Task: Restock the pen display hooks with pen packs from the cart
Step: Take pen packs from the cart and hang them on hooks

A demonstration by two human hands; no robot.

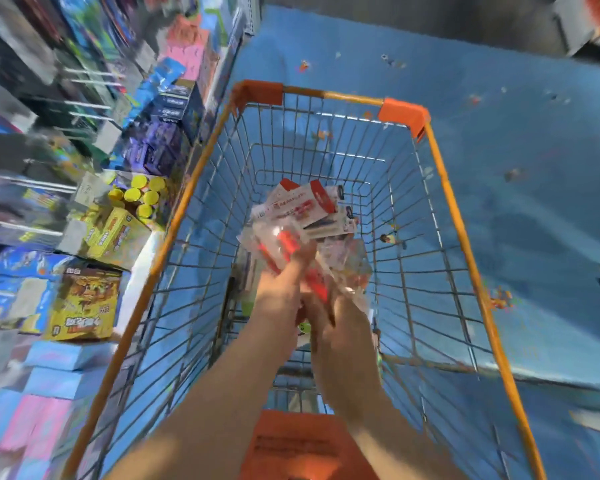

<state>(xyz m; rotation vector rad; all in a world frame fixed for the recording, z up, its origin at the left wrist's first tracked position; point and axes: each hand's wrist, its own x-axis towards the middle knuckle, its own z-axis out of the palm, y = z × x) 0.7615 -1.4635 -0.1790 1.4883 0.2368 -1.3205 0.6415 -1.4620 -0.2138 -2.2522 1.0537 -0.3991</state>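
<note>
While both hands, left hand (279, 289) and right hand (340, 317), grip pen packs (302, 216), long axes pointing away, over cart (465, 251)

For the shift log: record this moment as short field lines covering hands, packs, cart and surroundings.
left hand: grips the pen packs from the left
right hand: holds the same bundle from the right
pen packs: bunched, clear with red and white cards, held above the cart floor
cart: wire basket, orange rim
shelves: left of cart, boxed goods, blurred
floor: blue
</note>
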